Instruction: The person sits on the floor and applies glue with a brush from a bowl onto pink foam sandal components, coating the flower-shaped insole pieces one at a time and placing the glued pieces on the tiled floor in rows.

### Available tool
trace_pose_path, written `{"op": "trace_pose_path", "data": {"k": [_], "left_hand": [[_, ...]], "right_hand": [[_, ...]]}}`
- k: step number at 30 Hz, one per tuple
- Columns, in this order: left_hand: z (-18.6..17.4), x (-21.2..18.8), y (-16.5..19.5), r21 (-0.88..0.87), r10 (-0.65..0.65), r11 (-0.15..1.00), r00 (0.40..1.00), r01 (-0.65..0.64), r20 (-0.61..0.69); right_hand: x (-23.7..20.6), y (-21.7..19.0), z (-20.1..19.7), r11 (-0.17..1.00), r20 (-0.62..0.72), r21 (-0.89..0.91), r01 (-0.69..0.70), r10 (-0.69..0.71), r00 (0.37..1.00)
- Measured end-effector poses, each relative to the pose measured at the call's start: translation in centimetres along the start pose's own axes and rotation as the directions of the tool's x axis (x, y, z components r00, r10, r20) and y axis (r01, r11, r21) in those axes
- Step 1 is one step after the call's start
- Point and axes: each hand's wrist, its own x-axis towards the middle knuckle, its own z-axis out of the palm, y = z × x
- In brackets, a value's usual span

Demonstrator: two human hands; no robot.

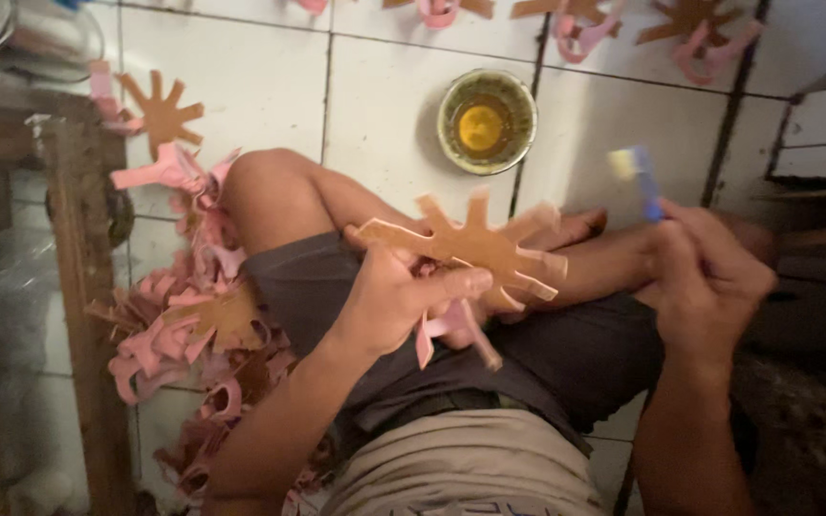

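Fingers [451,285] of our left hand [389,301] were closed around a tan cutout [475,247] with several spoke-like arms, the thumb laid flat across its lower edge and the rest curled behind it. The cutout stood tilted above our lap, its arms fanning up and to the right of the grip. Below the thumb, pink strips [446,330] hung from the same piece and brushed our dark shorts [576,354].

To the right of that grip, well apart from it, our right hand [705,282] was clenched around the handle of a small brush [638,177] with a blue stem and a pale, blurred tip. The brush pointed upward and to the left, toward the cutout, but did not touch it.

Beyond both hands, farther from us, a round bowl [487,121] of yellow liquid sat on the white tiled floor [384,96], roughly between the cutout and the brush tip. Past the bowl, along the top edge, more tan and pink pieces [576,24] lay in a row on the tiles.

Left of the left hand, past our bent knee [265,182], a heap of pink and tan cutouts [188,325] was piled on the floor, with one tan star shape [160,113] lying flat beyond it. Farther left again stood a dark wooden frame [78,315], partly in shadow.
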Motion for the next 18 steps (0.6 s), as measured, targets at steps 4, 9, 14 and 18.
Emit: {"op": "trace_pose_path", "data": {"k": [4, 9, 14, 18], "left_hand": [[0.6, 0.4, -0.6, -0.208, -0.081, 0.976, 0.992, 0.06, -0.095], [1.2, 0.0, -0.8, -0.189, -0.164, 0.971, 0.983, 0.148, -0.077], [1.2, 0.1, -1.3, -0.072, -0.089, 0.994, 0.981, 0.078, -0.172], [1.4, 0.0, -1.2, -0.072, -0.121, 0.991, 0.984, 0.112, -0.129]], "right_hand": [[-1.1, 0.3, -0.3, 0.989, 0.041, 0.088, 0.12, -0.124, 0.991], [-1.6, 0.3, -0.4, 0.984, 0.11, 0.157, 0.088, -0.106, 0.988], [-1.5, -0.3, 0.3, 0.993, 0.147, 0.048, 0.111, -0.117, 0.982], [-1.5, -1.3, 0.7, 0.979, 0.221, -0.045, 0.201, -0.186, 0.957]]}}
